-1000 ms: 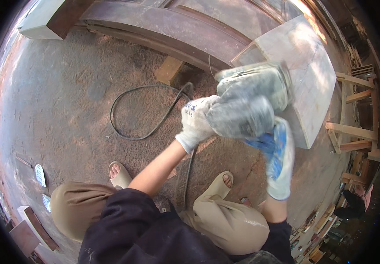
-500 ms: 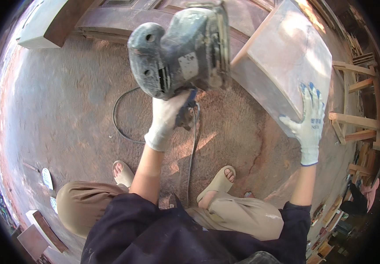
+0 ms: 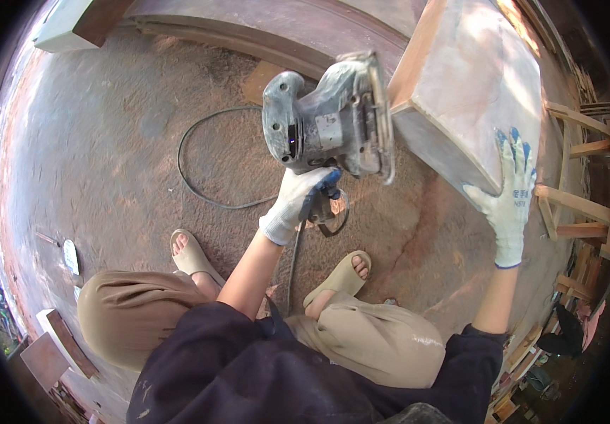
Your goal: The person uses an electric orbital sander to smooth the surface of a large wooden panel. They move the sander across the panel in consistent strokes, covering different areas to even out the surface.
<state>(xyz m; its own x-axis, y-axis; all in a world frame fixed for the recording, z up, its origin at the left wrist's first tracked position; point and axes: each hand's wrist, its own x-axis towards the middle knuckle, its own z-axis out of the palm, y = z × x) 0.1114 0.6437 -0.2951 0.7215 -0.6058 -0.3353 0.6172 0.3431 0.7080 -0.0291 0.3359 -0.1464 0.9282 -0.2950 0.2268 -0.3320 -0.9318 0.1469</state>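
My left hand (image 3: 303, 198), in a white glove with blue fingertips, is closed round the grip of a dusty dark power sander (image 3: 319, 127). The sander is held off the floor, its flat pad turned right toward a thick wooden post end (image 3: 471, 92). A small gap shows between the pad and the wood's near left corner. My right hand (image 3: 511, 194), gloved the same way, lies with fingers outstretched on the post's pale top face, near its right edge. The sander's underside grip is partly hidden by my left fingers.
A dark cord (image 3: 181, 152) loops across the brown floor (image 3: 121, 177). Wooden frames (image 3: 580, 201) stand at the right. Another wooden block (image 3: 72, 32) sits at the far left, with a long panelled piece (image 3: 248, 39) at the back. My sandalled feet (image 3: 344, 275) are below.
The sander in my left hand has come right and nearer to me, closer to the wood. My right hand has shifted only slightly in the picture, still on the wood.
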